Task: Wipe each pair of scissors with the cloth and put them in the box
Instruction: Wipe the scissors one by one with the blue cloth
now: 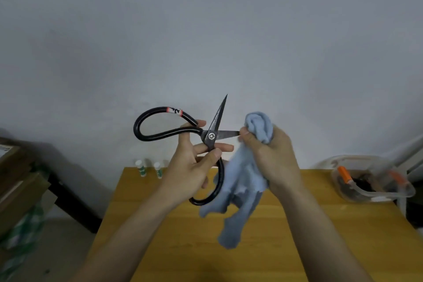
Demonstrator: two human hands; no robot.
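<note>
Head view: the left hand [192, 167] grips black scissors [211, 136], blades spread, above the wooden table [183, 236]. The right hand [272, 158] clutches the blue cloth [242, 190] around one blade. The clear box [373, 181], right, seemingly holds orange-handled scissors.

Glossy black metal scissors [211, 136], fuzzy blue cloth [242, 181], smooth wooden table [286, 247].
</note>
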